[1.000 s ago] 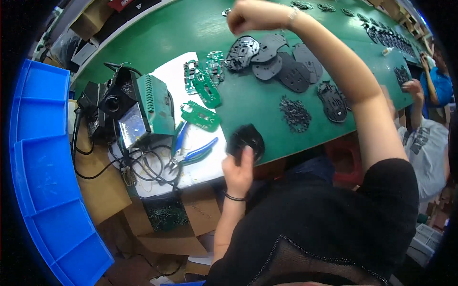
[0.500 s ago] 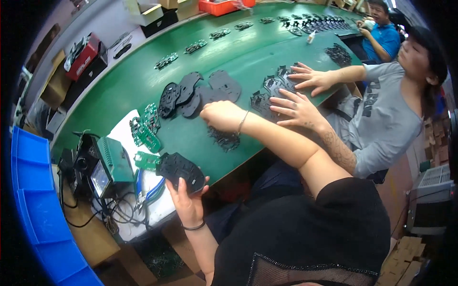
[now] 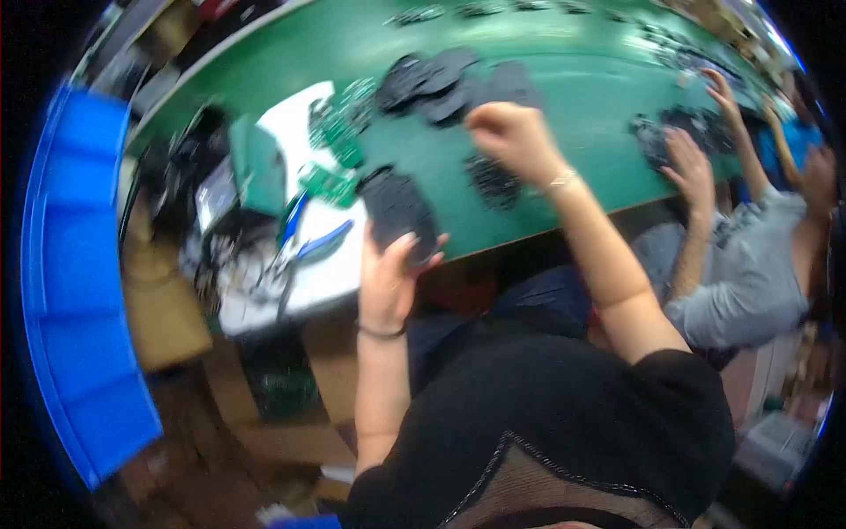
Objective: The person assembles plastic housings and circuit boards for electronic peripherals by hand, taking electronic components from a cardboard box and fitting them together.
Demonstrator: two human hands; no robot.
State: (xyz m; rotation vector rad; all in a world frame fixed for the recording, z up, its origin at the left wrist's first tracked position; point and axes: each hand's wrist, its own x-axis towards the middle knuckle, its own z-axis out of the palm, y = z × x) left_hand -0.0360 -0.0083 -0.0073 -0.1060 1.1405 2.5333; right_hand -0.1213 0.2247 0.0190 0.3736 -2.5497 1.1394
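Note:
My left hand (image 3: 386,286) grips a black oval plastic shell (image 3: 397,210) by its near end, tilted up above the table's front edge. My right hand (image 3: 515,141) is closed, fingertips drawn together, just over a heap of small dark parts (image 3: 493,183). Motion blur hides whatever may be between those fingers. Beyond it lies a group of overlapping black shells (image 3: 432,84). Left of the held shell, green circuit boards (image 3: 330,183) lie partly on a white sheet (image 3: 328,286).
Blue-handled pliers (image 3: 310,242) rest on the sheet beside tangled cables and a green boxy device (image 3: 256,167). Blue bins (image 3: 79,282) stand at far left. On the right, a co-worker's hand (image 3: 692,172) is near dark parts; more boards line the table's far side.
The whole view has swung, shifting the scene right and upward. My right hand has come up slightly from the small-parts heap. My left hand keeps the shell. A co-worker's hand has lifted.

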